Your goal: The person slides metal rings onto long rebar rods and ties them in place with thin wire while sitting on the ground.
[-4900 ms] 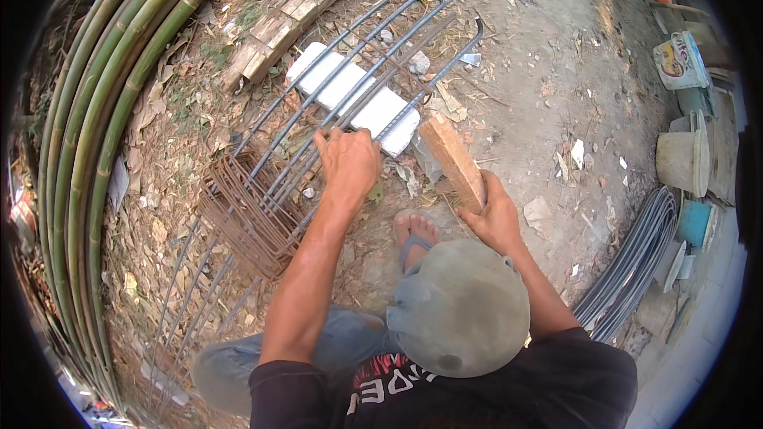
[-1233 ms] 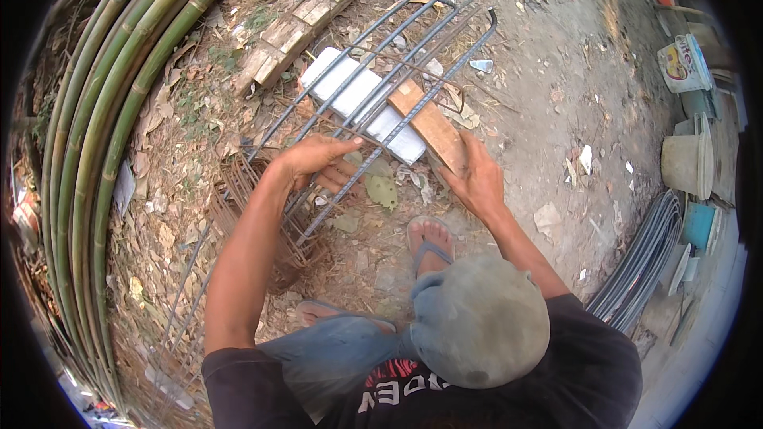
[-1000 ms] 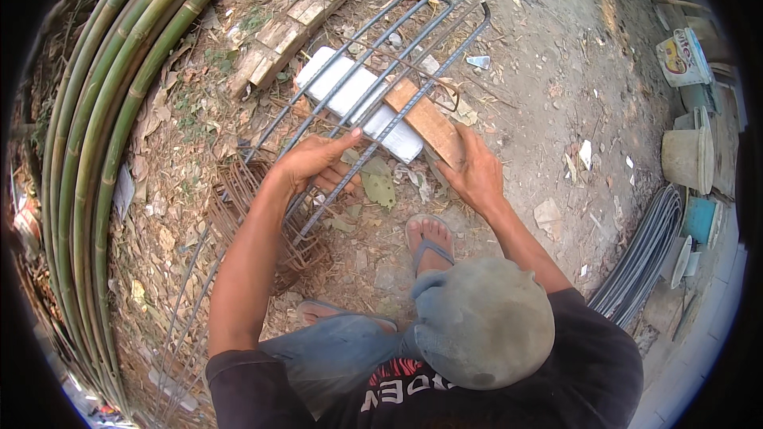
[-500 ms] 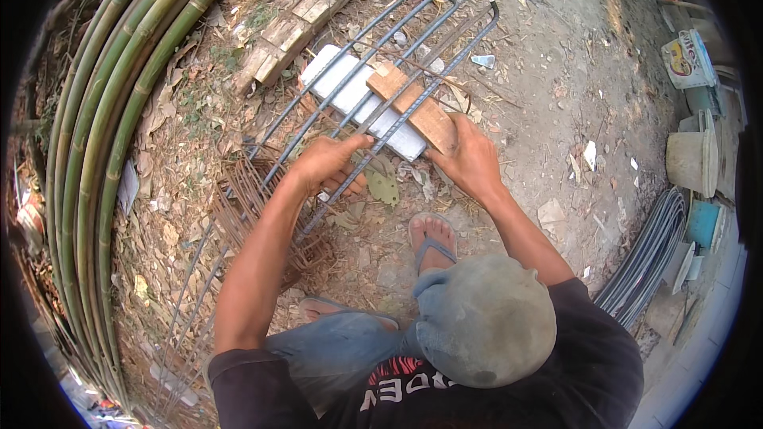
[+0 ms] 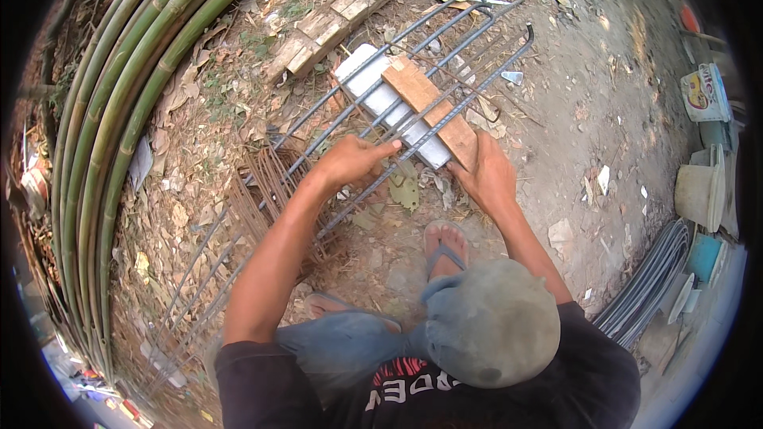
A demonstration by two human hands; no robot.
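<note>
Fingers of my right hand (image 5: 493, 179) pinch the near end of the wood block (image 5: 447, 129), thumb low at its corner. On my left hand (image 5: 350, 163) the thumb is stretched out to the bars (image 5: 509, 67); the other fingers are mostly hidden, can't tell if they pinch one. Wood lies slantwise among the bars, at least the nearest one crossing over it, right against the white block (image 5: 367, 71). Can't tell if it partly sits on that.

Risks, my read: wood's edge could snag a bar and drag it sideways; a tilt at my end would do it. White block could skid if the wood shoves it, ground looks loose. Thumb could get nipped if a bar drops.

Further out: rusty wire rings (image 5: 274, 183) around the bars by my left forearm, plank (image 5: 354, 12) ahead, bamboo (image 5: 87, 151) far left, buckets (image 5: 699, 195) right.
</note>
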